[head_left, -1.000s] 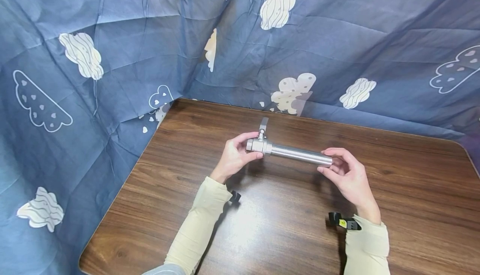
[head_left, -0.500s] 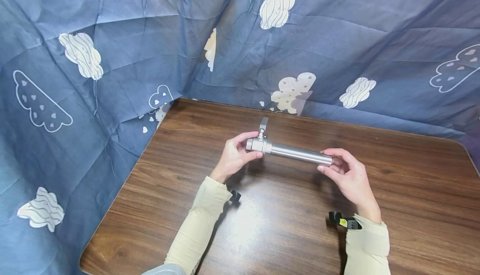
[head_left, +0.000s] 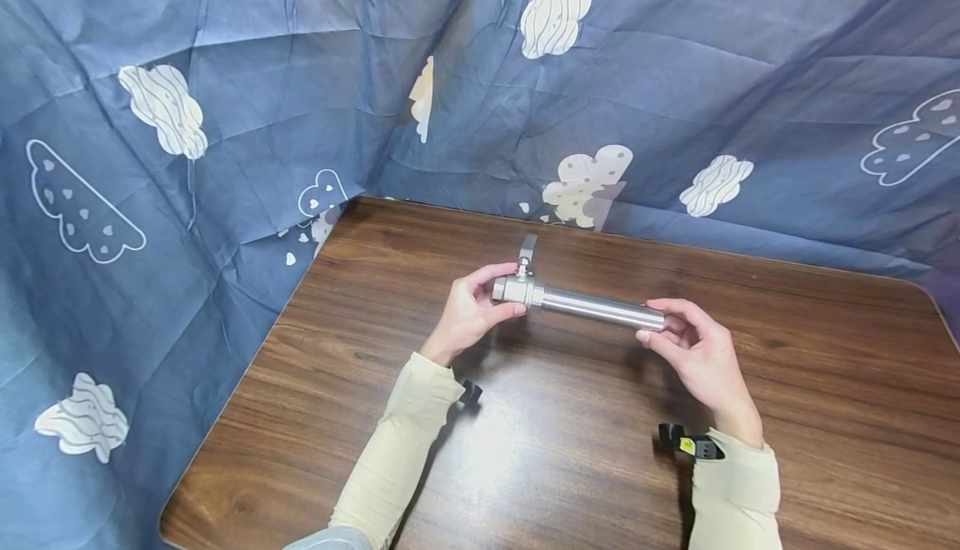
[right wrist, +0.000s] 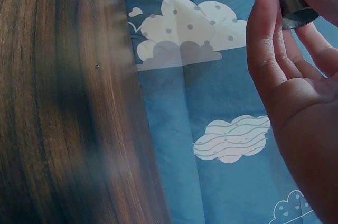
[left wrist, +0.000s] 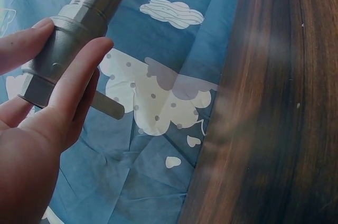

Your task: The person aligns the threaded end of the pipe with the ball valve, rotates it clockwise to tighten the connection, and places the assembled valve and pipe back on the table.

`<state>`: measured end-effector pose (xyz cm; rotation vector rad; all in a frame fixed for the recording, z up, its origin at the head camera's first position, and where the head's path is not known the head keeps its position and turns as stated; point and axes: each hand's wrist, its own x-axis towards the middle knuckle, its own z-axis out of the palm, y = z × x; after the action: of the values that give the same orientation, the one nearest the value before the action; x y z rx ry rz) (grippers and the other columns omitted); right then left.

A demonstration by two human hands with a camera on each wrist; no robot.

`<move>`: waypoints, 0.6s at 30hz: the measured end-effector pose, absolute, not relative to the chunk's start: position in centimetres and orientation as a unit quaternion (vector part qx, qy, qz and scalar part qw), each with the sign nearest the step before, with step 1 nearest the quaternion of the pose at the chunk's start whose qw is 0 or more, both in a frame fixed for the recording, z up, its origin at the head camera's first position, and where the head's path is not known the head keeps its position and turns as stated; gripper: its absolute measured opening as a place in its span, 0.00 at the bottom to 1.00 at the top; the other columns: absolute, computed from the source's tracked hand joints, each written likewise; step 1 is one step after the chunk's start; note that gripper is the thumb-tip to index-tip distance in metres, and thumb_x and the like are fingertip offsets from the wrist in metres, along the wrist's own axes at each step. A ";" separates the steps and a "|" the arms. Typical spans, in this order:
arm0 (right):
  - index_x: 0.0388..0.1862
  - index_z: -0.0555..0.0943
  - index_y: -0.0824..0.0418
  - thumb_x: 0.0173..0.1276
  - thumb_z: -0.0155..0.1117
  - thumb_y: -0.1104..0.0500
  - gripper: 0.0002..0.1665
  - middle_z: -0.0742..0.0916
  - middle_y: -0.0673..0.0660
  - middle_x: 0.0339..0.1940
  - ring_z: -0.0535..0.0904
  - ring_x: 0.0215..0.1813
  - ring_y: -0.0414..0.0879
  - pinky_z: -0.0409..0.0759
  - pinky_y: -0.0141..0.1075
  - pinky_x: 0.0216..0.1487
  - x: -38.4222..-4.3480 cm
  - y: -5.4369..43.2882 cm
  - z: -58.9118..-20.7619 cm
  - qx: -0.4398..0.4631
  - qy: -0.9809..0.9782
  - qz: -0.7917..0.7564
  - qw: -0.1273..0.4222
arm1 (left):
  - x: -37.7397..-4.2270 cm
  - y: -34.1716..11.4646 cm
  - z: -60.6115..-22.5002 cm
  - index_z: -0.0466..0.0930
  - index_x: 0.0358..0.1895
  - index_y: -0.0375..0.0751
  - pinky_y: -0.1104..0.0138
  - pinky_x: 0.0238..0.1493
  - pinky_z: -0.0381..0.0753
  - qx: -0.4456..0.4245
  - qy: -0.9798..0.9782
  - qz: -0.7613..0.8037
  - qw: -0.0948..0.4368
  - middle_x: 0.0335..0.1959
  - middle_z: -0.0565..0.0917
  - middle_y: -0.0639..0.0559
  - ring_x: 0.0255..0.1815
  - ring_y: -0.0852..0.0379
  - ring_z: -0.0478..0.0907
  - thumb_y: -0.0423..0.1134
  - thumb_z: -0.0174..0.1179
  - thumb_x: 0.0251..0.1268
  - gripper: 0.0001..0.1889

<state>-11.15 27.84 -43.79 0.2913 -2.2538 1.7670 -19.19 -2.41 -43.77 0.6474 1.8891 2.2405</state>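
A silver ball valve (head_left: 517, 290) with a flat lever handle (head_left: 528, 247) is joined to a shiny metal pipe (head_left: 592, 307). My left hand (head_left: 467, 314) grips the valve body at the left, thumb on the near side and fingers on the far side. At the opposite end, the thumb and fingers of my right hand (head_left: 697, 350) hold the pipe's tip. Pipe and valve lie nearly level between both hands, above the table. In the left wrist view the valve's hexagonal end (left wrist: 38, 90) shows between thumb and fingers. The pipe's open end (right wrist: 300, 19) appears in the right wrist view.
A brown wood-grain table (head_left: 585, 458) lies under both arms, with a bright light reflection near its middle. Blue cloth (head_left: 300, 100) printed with white clouds hangs behind the table and along its left side. A black wrist camera (head_left: 671, 436) sits at the right wrist.
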 end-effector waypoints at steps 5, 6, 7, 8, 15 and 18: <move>0.53 0.76 0.74 0.54 0.68 0.77 0.26 0.85 0.39 0.32 0.81 0.33 0.29 0.79 0.20 0.31 -11.1 27.8 -43.8 0.088 -0.799 0.579 0.136 | -19.2 -2.4 -43.8 0.71 0.59 0.24 0.75 0.47 0.82 0.215 0.626 0.746 0.071 0.53 0.76 0.30 0.44 0.62 0.78 0.17 0.64 0.47 0.30; 0.53 0.76 0.73 0.54 0.68 0.77 0.25 0.85 0.39 0.31 0.80 0.32 0.29 0.78 0.20 0.30 -11.1 27.9 -43.8 0.084 -0.805 0.571 0.138 | -19.2 -2.4 -43.8 0.71 0.59 0.24 0.75 0.47 0.82 0.216 0.626 0.746 0.070 0.53 0.76 0.30 0.44 0.62 0.78 0.17 0.64 0.47 0.30; 0.53 0.77 0.72 0.54 0.69 0.76 0.25 0.84 0.38 0.30 0.79 0.31 0.30 0.77 0.20 0.29 -11.0 27.9 -43.8 0.077 -0.812 0.562 0.140 | -19.2 -2.4 -43.8 0.71 0.59 0.23 0.75 0.47 0.82 0.216 0.626 0.746 0.070 0.53 0.76 0.30 0.44 0.62 0.78 0.17 0.64 0.47 0.30; 0.53 0.77 0.70 0.54 0.69 0.75 0.25 0.83 0.38 0.29 0.77 0.30 0.30 0.76 0.20 0.28 -11.0 27.9 -43.7 0.068 -0.819 0.552 0.140 | -19.2 -2.4 -43.8 0.71 0.59 0.24 0.75 0.47 0.82 0.216 0.626 0.746 0.070 0.53 0.76 0.31 0.44 0.62 0.78 0.17 0.64 0.48 0.30; 0.54 0.79 0.65 0.58 0.70 0.69 0.23 0.80 0.40 0.29 0.73 0.27 0.35 0.72 0.24 0.26 -10.8 27.9 -43.5 0.037 -0.842 0.522 0.132 | -19.2 -2.4 -43.8 0.72 0.59 0.24 0.75 0.47 0.81 0.217 0.627 0.745 0.066 0.53 0.77 0.31 0.43 0.62 0.78 0.17 0.64 0.47 0.29; 0.55 0.79 0.65 0.59 0.69 0.68 0.23 0.80 0.40 0.29 0.72 0.27 0.35 0.72 0.24 0.25 -10.7 27.9 -43.4 0.035 -0.847 0.514 0.129 | -19.2 -2.4 -43.8 0.72 0.59 0.24 0.74 0.47 0.81 0.218 0.626 0.745 0.067 0.53 0.77 0.31 0.44 0.62 0.78 0.18 0.64 0.47 0.29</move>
<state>-10.72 27.92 -43.43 0.1029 -2.4627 1.4942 -19.18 -2.38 -43.80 0.6583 1.8876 2.2463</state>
